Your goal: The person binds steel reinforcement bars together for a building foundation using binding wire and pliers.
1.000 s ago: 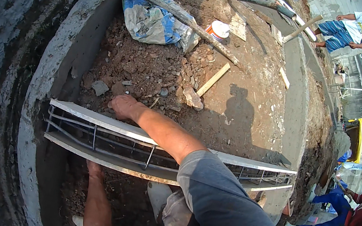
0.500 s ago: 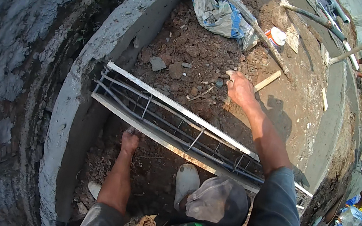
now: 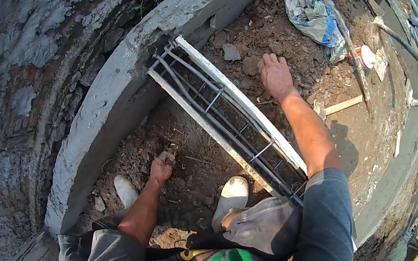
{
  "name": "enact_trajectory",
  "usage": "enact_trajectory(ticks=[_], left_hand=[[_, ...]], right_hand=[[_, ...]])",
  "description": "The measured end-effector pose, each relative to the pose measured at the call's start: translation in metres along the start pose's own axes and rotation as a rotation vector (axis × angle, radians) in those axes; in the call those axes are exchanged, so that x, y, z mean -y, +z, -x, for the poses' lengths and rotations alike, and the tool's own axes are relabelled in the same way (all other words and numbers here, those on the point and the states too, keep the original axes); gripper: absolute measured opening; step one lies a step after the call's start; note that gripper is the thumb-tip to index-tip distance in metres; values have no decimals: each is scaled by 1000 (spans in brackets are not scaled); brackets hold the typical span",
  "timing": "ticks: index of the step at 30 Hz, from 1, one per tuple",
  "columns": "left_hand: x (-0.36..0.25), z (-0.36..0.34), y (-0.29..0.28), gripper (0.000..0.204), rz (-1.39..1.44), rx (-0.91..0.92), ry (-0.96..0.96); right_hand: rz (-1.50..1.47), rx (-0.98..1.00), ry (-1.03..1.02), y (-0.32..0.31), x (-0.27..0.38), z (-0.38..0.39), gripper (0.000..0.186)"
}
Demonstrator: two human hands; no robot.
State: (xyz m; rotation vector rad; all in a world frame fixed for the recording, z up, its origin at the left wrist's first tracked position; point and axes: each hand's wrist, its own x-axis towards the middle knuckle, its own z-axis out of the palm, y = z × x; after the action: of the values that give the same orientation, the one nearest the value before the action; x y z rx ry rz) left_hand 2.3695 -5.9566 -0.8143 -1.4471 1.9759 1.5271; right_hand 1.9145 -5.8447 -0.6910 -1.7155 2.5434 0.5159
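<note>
A formwork of two pale boards [image 3: 205, 65] with a rebar cage [image 3: 213, 101] between them runs diagonally from the concrete wall [image 3: 103, 98] toward the lower right. My right hand [image 3: 276, 78] is beyond the far board, fingers spread and slightly bent on the loose soil, right of a grey stone [image 3: 231, 52]. My left hand [image 3: 162, 166] is low in the trench soil, apart from the near board, fingers curled; what they hold, if anything, is too small to tell. My white boots [image 3: 231, 196] stand below the formwork, beside and right of my left hand.
A rough rock bank [image 3: 28, 76] borders the left. Beyond the soil lie a crumpled sack [image 3: 311, 21], long poles [image 3: 405, 46], a white bucket [image 3: 366, 55] and a wooden slat [image 3: 343, 104]. A concrete footing [image 3: 383, 194] runs down the right, where part of another person shows at the edge.
The view has turned, shifting the formwork up and right. My left hand has left the near board's edge for the soil. My right hand has moved along the soil away from the slat.
</note>
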Motion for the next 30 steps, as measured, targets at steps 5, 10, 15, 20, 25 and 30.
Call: enact_trajectory(ticks=[5, 10, 15, 20, 25, 30], left_hand=[[15, 1, -26, 12, 188, 121, -29], [-21, 10, -54, 20, -252, 195, -53], [-84, 39, -61, 17, -632, 146, -45], [-62, 55, -110, 23, -768, 520, -153], [-152, 80, -125, 26, -643, 611, -225], [-186, 86, -135, 31, -193, 684, -14]], right_hand=[[41, 49, 182, 22, -12, 30, 31], [-63, 36, 252, 9, -16, 38, 22], [-362, 310, 411, -11, -17, 9, 25], [-542, 325, 237, -64, 52, -25, 27], [-570, 253, 53, -50, 32, -18, 35], [-1195, 626, 268, -104, -19, 59, 29]])
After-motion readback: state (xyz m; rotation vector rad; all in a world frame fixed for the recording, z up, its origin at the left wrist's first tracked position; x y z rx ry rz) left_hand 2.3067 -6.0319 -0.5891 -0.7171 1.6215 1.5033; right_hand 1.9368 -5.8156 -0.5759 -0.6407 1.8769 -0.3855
